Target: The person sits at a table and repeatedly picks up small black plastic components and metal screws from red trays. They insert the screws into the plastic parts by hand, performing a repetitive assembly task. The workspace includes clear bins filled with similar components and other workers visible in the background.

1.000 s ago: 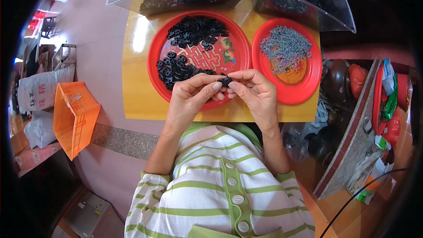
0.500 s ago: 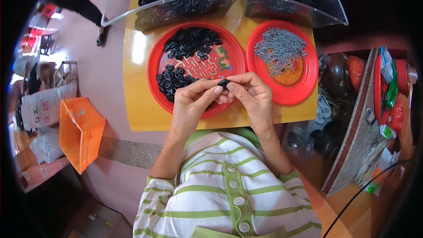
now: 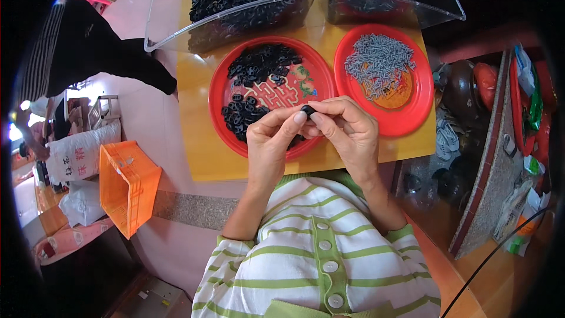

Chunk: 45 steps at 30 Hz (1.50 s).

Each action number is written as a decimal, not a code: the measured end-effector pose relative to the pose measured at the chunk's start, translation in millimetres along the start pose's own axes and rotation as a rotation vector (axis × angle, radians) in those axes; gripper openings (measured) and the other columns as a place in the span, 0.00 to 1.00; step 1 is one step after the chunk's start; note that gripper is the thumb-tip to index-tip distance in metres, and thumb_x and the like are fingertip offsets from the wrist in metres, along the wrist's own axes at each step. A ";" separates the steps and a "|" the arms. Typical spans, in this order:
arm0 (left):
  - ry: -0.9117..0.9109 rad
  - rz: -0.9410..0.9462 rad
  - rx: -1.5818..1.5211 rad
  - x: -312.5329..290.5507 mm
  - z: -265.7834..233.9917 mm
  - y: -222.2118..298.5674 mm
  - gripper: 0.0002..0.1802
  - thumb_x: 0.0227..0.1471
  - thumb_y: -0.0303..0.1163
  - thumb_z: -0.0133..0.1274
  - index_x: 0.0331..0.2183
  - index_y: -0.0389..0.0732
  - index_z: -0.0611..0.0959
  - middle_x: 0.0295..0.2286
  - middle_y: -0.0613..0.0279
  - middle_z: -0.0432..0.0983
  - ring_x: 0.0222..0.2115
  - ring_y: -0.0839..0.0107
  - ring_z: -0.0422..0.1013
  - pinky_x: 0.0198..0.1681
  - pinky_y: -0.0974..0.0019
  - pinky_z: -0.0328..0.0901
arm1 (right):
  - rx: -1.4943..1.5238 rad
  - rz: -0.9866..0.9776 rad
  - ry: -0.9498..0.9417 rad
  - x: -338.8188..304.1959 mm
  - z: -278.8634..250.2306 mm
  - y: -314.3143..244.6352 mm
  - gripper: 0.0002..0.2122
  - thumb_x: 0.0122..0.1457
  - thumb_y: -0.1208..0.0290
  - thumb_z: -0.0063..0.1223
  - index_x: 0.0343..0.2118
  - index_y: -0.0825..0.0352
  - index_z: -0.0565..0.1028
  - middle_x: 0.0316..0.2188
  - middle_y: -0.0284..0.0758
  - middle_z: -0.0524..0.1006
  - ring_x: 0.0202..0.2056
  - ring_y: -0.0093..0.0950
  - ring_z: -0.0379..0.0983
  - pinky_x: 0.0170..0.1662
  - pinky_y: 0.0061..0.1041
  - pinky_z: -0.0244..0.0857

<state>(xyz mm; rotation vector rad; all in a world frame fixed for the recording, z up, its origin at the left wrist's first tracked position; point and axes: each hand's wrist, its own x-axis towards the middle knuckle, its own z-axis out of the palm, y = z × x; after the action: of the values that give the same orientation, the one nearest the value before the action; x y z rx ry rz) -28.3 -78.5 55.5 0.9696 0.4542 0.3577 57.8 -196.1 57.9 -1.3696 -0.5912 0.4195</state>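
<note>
A small black ring (image 3: 308, 109) is pinched between the fingertips of both hands, held above the near rim of the left red plate (image 3: 223, 91). The left hand (image 3: 272, 141) closes on the ring from the left, its thumb and forefinger meeting at the piece; the right hand (image 3: 347, 132) closes on it from the right, fingers curled, the forefinger arching over the top. The two hands touch at the fingertips, just in front of the person's chest.

The left red plate carries two loose heaps of black rings (image 3: 262, 62), one at its far side and one at its near left, with a pale printed ornament showing between them. Just beside it, to the right, stands a second red plate (image 3: 421, 97) holding a heap of small grey metal pieces (image 3: 379, 62); whether these are screws or pins cannot be told. Both plates rest on a yellow wooden table (image 3: 197, 141).

At the far edge of the table stand two clear plastic bins: the left bin (image 3: 170, 29) is filled with black rings, and the right bin (image 3: 438, 6) with similar dark parts.

The person wears a white top with green stripes and a row of buttons (image 3: 326, 259). On the floor to the left lies an orange plastic crate (image 3: 126, 185), with white sacks (image 3: 79, 156) near it. To the right, cluttered shelves hold mixed goods.
</note>
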 end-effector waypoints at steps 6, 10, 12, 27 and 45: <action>0.095 -0.104 -0.243 0.4 -0.5 -12.2 0.08 0.54 0.29 0.51 0.34 0.35 0.80 0.28 0.63 0.76 0.31 0.78 0.71 0.38 0.75 0.65 | -0.299 -0.111 0.032 4.2 6.8 -11.9 0.13 0.47 0.79 0.60 0.38 0.66 0.76 0.30 0.33 0.73 0.29 0.21 0.72 0.31 0.19 0.69; 0.149 -0.178 -0.409 1.0 14.0 -13.6 0.09 0.56 0.32 0.48 0.35 0.37 0.78 0.31 0.63 0.76 0.33 0.76 0.72 0.40 0.70 0.65 | -0.421 -0.232 0.051 8.0 3.2 -0.1 0.14 0.44 0.79 0.62 0.37 0.66 0.76 0.31 0.33 0.73 0.28 0.21 0.72 0.29 0.21 0.68; 0.105 -0.171 -0.402 0.8 18.2 -12.2 0.09 0.56 0.32 0.48 0.36 0.37 0.77 0.31 0.64 0.76 0.33 0.76 0.71 0.40 0.71 0.65 | -0.382 -0.192 0.046 7.6 -2.0 -0.5 0.15 0.44 0.78 0.63 0.37 0.66 0.76 0.31 0.33 0.72 0.28 0.20 0.71 0.29 0.20 0.67; -0.020 0.516 0.152 3.8 13.6 -26.3 0.13 0.50 0.20 0.53 0.40 0.33 0.78 0.37 0.58 0.71 0.39 0.73 0.67 0.44 0.73 0.62 | 0.128 0.050 -0.136 12.7 -18.0 -10.8 0.11 0.47 0.79 0.62 0.34 0.70 0.75 0.30 0.29 0.71 0.30 0.14 0.67 0.30 0.14 0.64; 0.016 0.365 0.033 16.6 9.1 -12.4 0.16 0.58 0.26 0.41 0.47 0.31 0.71 0.37 0.59 0.71 0.32 0.78 0.67 0.40 0.73 0.63 | 0.001 0.119 0.005 50.1 -27.4 -19.5 0.09 0.55 0.78 0.53 0.40 0.68 0.73 0.34 0.30 0.75 0.31 0.14 0.70 0.34 0.14 0.66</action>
<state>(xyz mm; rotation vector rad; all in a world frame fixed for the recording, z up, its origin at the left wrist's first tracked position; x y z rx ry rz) -8.4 -83.4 45.9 1.0837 0.2971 0.6888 112.8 -190.6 81.9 -1.4088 -0.5063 0.5118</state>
